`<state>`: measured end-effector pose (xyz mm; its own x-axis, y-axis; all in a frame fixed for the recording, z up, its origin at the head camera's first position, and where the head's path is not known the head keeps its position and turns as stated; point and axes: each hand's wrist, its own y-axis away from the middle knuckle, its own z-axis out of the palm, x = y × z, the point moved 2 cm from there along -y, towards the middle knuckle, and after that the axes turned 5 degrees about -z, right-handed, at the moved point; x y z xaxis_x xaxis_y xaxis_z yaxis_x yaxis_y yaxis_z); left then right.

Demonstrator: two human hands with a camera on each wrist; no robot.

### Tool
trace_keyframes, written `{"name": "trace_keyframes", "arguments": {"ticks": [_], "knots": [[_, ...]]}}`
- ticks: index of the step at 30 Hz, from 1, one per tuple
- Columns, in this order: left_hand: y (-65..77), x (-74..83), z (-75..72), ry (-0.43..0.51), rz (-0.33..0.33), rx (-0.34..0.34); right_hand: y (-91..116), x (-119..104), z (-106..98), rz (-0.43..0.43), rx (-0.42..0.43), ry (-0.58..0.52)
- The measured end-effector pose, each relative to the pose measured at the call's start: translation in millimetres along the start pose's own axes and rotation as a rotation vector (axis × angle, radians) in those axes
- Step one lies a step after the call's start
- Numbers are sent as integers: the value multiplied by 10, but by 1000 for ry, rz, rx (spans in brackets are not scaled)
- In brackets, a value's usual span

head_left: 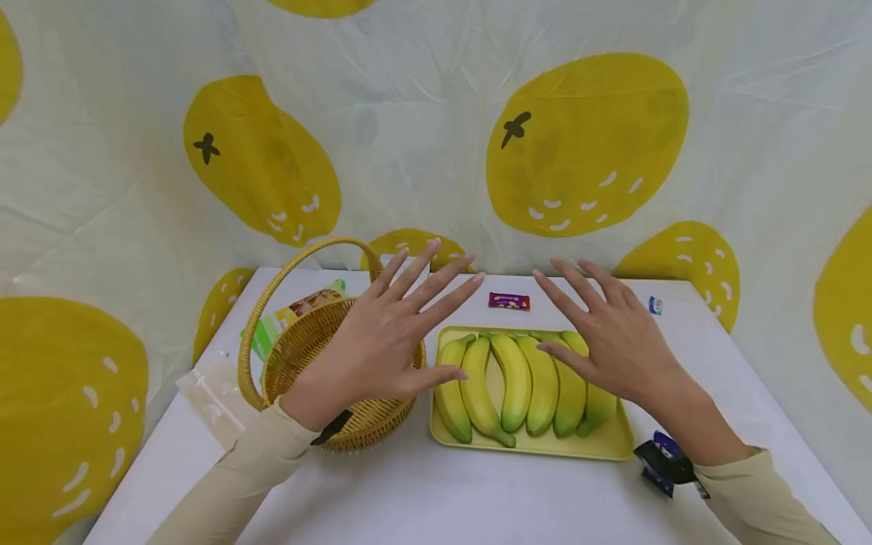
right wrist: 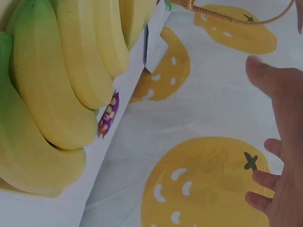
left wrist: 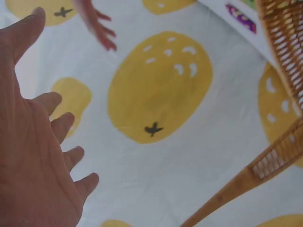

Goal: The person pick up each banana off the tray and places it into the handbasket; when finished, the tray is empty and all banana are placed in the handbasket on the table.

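Both hands hover flat above the white table with fingers spread, holding nothing. My left hand (head_left: 391,325) floats over a wicker basket (head_left: 300,352) with an arched handle; its palm (left wrist: 33,156) fills the left wrist view. My right hand (head_left: 606,333) hangs over several yellow bananas (head_left: 514,382) lying side by side on a pale yellow tray (head_left: 599,446). In the right wrist view the bananas (right wrist: 57,85) appear close up and the right hand's fingers (right wrist: 279,184) are spread at the edge.
A snack packet (head_left: 300,310) lies in the basket. A small purple bar (head_left: 509,301) lies behind the tray, a little blue-and-white item (head_left: 655,305) at the back right. A clear bag (head_left: 211,393) sits left of the basket. A lemon-print cloth (head_left: 586,144) hangs behind.
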<state>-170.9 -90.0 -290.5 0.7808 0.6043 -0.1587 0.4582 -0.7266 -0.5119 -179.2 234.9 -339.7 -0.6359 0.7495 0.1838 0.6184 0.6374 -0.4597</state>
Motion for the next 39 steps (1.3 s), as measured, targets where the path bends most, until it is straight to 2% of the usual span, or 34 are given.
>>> {"name": "trace_keyframes", "arguments": {"ticks": [5, 9, 21, 30, 39], "knots": [[87, 14, -269, -10, 1, 18, 88, 64, -14, 0, 38, -17], [179, -33, -439, -8, -37, 25, 159, 122, -13, 21, 46, -10], [530, -189, -681, -54, -162, 148, 346, 208, 96, 53, 35, -11], [829, -307, -773, -64, -280, 276, 481, 240, 223, 100, -12, -39], [1136, -411, -704, 82, -413, 313, 658, 247, 403, 188, -100, -68]]}}
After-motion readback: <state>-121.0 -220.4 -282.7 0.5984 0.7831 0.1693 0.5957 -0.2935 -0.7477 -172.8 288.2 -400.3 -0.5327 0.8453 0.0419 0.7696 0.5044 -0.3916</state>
